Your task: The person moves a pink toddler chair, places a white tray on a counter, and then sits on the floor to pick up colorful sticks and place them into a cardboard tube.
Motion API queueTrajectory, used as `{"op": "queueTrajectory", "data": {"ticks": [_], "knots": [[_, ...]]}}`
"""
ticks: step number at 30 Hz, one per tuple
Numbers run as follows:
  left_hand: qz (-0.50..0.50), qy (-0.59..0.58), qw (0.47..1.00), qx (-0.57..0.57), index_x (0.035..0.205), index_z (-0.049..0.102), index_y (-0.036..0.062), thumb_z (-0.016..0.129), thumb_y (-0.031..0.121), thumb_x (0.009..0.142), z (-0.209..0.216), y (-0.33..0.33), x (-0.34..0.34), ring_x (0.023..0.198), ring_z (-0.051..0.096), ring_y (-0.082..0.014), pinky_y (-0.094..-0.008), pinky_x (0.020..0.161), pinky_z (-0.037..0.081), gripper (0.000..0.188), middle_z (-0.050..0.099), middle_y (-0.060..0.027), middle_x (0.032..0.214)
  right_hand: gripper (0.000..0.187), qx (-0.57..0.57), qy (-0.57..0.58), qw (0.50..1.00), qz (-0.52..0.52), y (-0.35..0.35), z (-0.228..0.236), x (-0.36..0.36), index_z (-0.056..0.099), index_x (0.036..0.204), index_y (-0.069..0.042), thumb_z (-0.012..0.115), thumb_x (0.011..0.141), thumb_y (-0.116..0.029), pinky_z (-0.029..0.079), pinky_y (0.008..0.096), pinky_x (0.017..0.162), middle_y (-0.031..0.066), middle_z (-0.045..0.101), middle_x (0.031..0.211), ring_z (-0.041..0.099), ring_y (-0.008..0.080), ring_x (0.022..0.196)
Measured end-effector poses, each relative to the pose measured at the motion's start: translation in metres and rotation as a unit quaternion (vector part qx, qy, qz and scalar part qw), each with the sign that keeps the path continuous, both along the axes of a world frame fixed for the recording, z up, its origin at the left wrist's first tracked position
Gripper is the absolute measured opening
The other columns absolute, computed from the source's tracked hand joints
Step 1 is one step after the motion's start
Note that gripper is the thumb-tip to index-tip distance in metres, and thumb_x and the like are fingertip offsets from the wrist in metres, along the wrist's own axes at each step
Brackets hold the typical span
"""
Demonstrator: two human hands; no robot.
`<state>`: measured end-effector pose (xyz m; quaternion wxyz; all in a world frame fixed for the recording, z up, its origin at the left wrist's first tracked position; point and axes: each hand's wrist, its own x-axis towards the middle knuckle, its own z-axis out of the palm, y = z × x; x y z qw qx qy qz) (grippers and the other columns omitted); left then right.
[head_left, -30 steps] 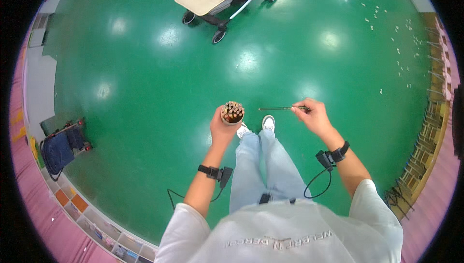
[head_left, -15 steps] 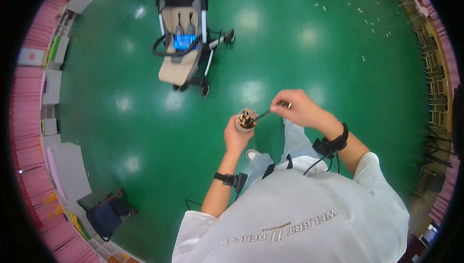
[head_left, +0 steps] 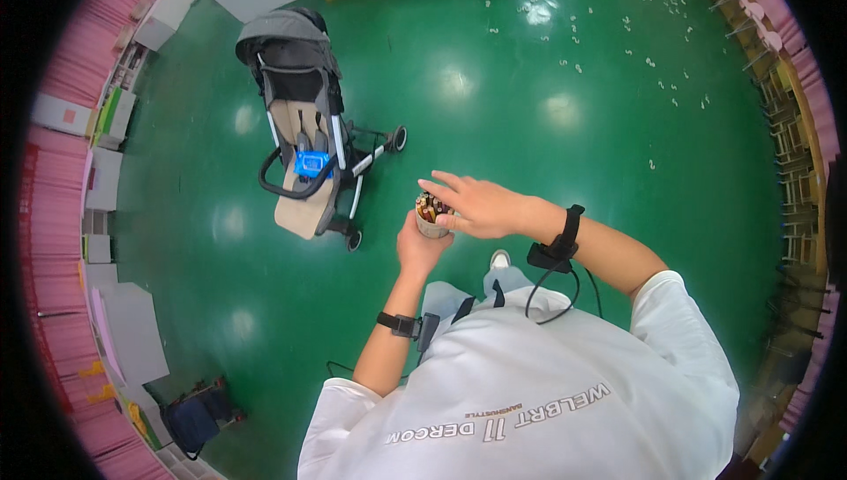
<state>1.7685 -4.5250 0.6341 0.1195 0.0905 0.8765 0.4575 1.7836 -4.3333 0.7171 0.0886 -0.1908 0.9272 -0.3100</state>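
My left hand (head_left: pixel 421 245) is closed around a pale cylindrical cup (head_left: pixel 431 229) and holds it upright in front of me. The cup is packed with colored pencils (head_left: pixel 425 208), their ends showing at the rim. Above the cup's right side is my right hand (head_left: pixel 479 206), fingers stretched out and apart, the thumb by the rim. It covers some of the pencils, and I cannot tell whether its fingertips touch them. No pencil shows in its grasp.
A grey stroller (head_left: pixel 304 127) with a beige seat stands ahead on the left, a blue packet (head_left: pixel 311 164) on its seat. White cabinets (head_left: pixel 132 334) line the left wall; a dark blue stroller-like item (head_left: pixel 196 414) stands lower left. Small white pieces (head_left: pixel 650 62) dot the green floor (head_left: pixel 529 145).
My right hand has moved left onto the cup and no longer pinches the thin dark stick, which pointed into the cup. Both the view and the stroller's place in it have shifted.
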Motion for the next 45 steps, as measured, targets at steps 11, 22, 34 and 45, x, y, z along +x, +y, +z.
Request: {"op": "queueTrajectory", "data": {"ticks": [11,22,34,45], "knots": [[0.001,-0.037,0.992,0.120,0.114,0.057,0.0027,0.086,0.018,0.056,-0.027,0.119,-0.187,0.096,0.066,-0.0212,-0.0344,0.085,0.052,0.066,0.068,-0.0107,0.107,0.065,-0.040,-0.041,0.998,0.010,0.132,-0.003,-0.192,0.013,0.152,-0.006,0.034,0.102,-0.041,0.034,0.0440,0.109,0.0239,0.021,0.154,0.039,0.0404,0.133],[0.010,-0.023,0.981,0.191,0.113,0.058,0.0008,0.086,0.011,0.059,-0.036,0.163,-0.426,0.098,0.066,-0.0187,-0.0338,0.088,0.052,0.061,0.068,-0.0106,0.107,0.044,-0.344,-0.175,0.770,-0.508,0.376,-0.067,-0.304,0.055,0.124,-0.009,0.039,0.101,-0.044,0.050,0.0329,0.076,0.0068,0.064,0.109,0.062,0.0167,0.089],[0.112,0.022,0.983,0.142,0.111,0.057,-0.0008,0.085,0.011,0.064,-0.067,0.237,-0.656,0.095,0.067,-0.0190,-0.0326,0.084,0.052,0.056,0.069,-0.0116,0.106,0.035,-0.457,-0.066,0.556,-0.692,0.555,-0.174,-0.525,0.056,0.116,-0.006,0.052,0.093,-0.032,0.053,0.0355,0.068,0.0083,0.063,0.100,0.063,0.0207,0.080],[0.323,0.022,0.930,0.176,0.112,0.056,-0.0018,0.086,0.012,0.063,-0.116,0.256,-0.847,0.097,0.063,-0.0173,-0.0313,0.087,0.048,0.059,0.066,-0.0096,0.108,0.025,-0.351,-0.078,0.799,-0.482,0.512,-0.178,-0.940,0.060,0.108,-0.006,0.056,0.094,-0.027,0.050,0.0269,0.057,0.0058,0.064,0.088,0.061,0.0137,0.070]]}}
